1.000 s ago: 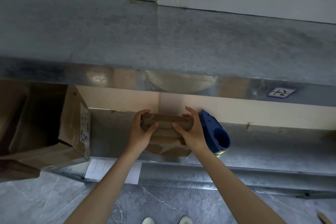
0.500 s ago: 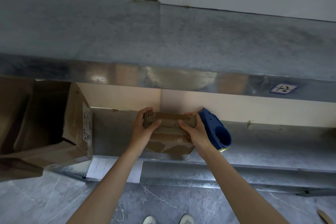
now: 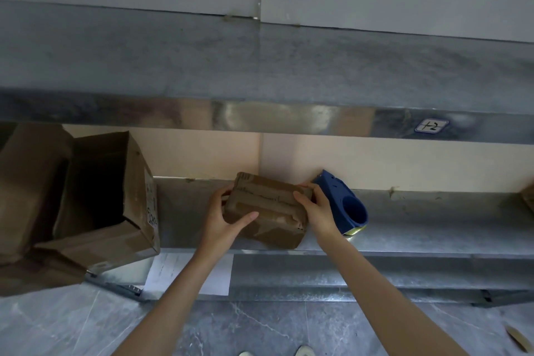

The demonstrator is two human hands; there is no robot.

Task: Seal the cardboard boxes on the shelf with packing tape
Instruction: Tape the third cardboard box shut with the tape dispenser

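While the head camera is looking forward and down at a metal rack, the upper shelf (image 3: 260, 66) is spanning the whole width of the view, bare and dull grey. Beneath it, the lower shelf (image 3: 433, 228) is running from left to right, and it is carrying every item noted below.

At the left end, a large cardboard box (image 3: 135, 205) is lying on its side with its flaps hanging open towards the viewer and its dark interior showing. A white paper sheet (image 3: 185, 272) is hanging from the rack's front edge, below the shelf and partly behind the left forearm.

The small cardboard box (image 3: 268, 211) is sitting near the middle of the lower shelf, at its front edge, skewed so that one corner is pointing towards the viewer. Brown tape strips are crossing its upper face. Whether it is resting fully on the shelf cannot be told.

A blue tape dispenser (image 3: 346, 205) is standing just behind the right hand; contact between them cannot be confirmed.

The left hand (image 3: 222, 222) is grasping the box's left end, thumb lying across the near face. The right hand (image 3: 318, 214) is grasping the right end, thumb on top and fingers wrapping behind.

A small label (image 3: 431, 126) marked "+2" is sticking to the upper shelf's front lip.
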